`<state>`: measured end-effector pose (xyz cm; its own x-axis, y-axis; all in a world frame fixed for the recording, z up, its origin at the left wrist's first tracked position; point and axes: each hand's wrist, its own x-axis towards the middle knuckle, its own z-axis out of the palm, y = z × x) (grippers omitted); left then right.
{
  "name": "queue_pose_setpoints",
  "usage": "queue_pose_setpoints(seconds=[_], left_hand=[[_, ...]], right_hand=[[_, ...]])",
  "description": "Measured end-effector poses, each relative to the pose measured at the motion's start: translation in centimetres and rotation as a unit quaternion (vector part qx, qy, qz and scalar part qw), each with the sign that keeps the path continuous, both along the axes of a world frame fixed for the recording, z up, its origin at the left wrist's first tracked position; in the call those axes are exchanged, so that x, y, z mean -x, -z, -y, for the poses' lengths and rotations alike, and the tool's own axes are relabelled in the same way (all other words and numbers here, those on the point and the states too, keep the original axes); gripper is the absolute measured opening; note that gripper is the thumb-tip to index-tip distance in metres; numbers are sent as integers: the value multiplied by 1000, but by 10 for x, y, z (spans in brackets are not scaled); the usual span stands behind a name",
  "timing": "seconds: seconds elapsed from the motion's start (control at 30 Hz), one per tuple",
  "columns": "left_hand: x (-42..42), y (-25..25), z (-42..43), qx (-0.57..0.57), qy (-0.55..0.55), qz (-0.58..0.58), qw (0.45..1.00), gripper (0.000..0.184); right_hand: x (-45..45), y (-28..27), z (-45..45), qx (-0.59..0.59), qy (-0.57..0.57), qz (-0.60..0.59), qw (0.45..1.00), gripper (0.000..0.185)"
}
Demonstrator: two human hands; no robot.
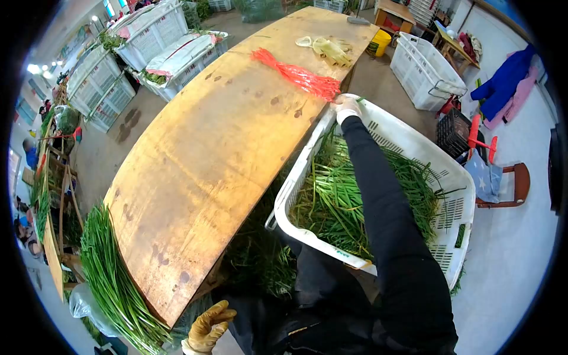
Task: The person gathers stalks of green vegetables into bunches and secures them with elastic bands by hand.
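Note:
A large white plastic basket (307,235) with long green stalks (340,183) inside stands at the right of the wooden table (195,160). My right hand (348,107), in a pale glove, has its fingers closed at the basket's far rim, by the table edge. Just beyond it, a bundle of red plastic strips (299,76) lies on the table. My left hand (208,326), in a yellowish glove, hangs off the table's near corner, fingers partly spread and holding nothing. A thick bunch of green stalks (112,272) lies along the table's left end.
Yellowish gloves (328,50) lie at the table's far end. White crates (97,86) are stacked at the back left. Another white basket (423,74), a yellow bucket (380,43) and a wooden chair (513,184) stand to the right. Greenery lies below the table.

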<state>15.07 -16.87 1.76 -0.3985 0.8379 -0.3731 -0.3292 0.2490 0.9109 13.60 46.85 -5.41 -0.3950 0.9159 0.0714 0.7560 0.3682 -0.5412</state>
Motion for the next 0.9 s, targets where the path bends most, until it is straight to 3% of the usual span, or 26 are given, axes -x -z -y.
queue_pose_setpoints(seconds=[0.1, 0.17, 0.3, 0.37, 0.4, 0.43, 0.47, 0.5, 0.53, 0.6, 0.7, 0.73, 0.77, 0.8, 0.83, 0.9], left_hand=[[0, -2, -9, -9, 8, -13, 1000, 47], [-4, -14, -21, 114, -83, 80, 987, 56], [-3, -1, -20, 65, -68, 75, 993, 53], [-4, 1, -18, 45, -67, 85, 993, 52], [-5, 6, -14, 26, -66, 76, 995, 51], [-6, 10, -11, 23, -68, 77, 994, 51], [-6, 11, -7, 16, -54, 90, 994, 52], [-7, 13, -4, 8, -42, 101, 994, 53], [-9, 14, 0, -3, -29, 88, 996, 54], [-15, 15, 7, -16, -28, 101, 994, 58], [-27, 6, 22, -4, -50, 85, 995, 59], [-31, 6, 33, -13, -61, 73, 995, 58], [-34, 4, 44, -21, -72, 62, 995, 56], [-38, 1, 56, -19, -81, 60, 995, 56], [-42, -1, 68, -17, -91, 54, 994, 55], [-49, -5, 93, -12, -118, 46, 992, 54]], right_hand=[[-37, -12, -20, 13, -60, 162, 985, 40], [-69, -4, -42, -67, -29, 196, 978, 36], [-137, -23, -53, -21, -26, 309, 951, 34], [-171, -28, -39, 11, -26, 187, 982, 29], [-174, -34, -29, 128, -51, 74, 988, 33], [-177, -33, -11, 209, -65, -105, 970, 25], [-171, -56, 18, 291, -95, -174, 936, 25], [-164, -63, 45, 417, -112, -323, 842, 27], [-155, -65, 70, 509, -77, -383, 767, 31], [-125, -70, 135, 635, -122, -417, 639, 40], [-60, -62, 246, 716, -164, -412, 539, 43], [-36, -50, 274, 744, -221, -405, 483, 45], [-11, -40, 307, 741, -220, -412, 483, 44], [12, -46, 339, 767, -164, -416, 461, 31], [30, -51, 367, 761, -159, -399, 486, 30], [69, -35, 414, 787, -158, -388, 454, 33]])
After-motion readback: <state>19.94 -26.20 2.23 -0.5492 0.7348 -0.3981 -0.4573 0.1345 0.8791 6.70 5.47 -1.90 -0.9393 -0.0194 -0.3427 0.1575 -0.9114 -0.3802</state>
